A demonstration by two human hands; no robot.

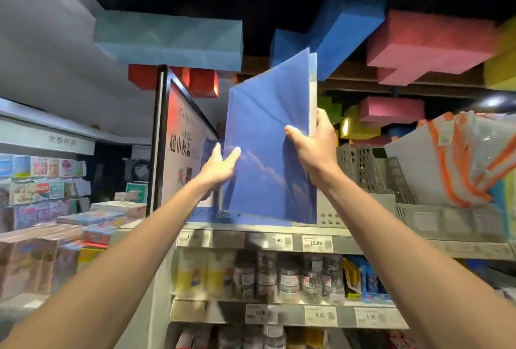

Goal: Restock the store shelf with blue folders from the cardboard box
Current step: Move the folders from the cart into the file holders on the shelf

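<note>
We reach both bare arms up to the top shelf of a stationery aisle, where a thin stack of blue folders stands on edge at the shelf's left end. The stack's lower edge sits at the shelf's front edge; we cannot tell whether it rests there or hangs just above. It leans, with its upper right corner the highest point, and a paler cover shows behind the front one along the right side.

Our right hand grips the stack's right edge, thumb laid across the blue front and fingers wrapped round behind. Our left hand pinches the left edge, thumb on the front face and fingers reaching behind it.

Just left of the folders, a framed sign with printed characters closes off the shelf's end. To the right along the same shelf stand grey slotted baskets, and beyond them, near the right end, clear bags trimmed in orange. White price tags line the shelf's front edge; the one under the folders' right corner reads 15.90. On the shelf below, clear jars stand in a row behind their own tags. Overhead, big coloured blocks in pale blue, red, pink, yellow and green hang from a dark ceiling.
</note>
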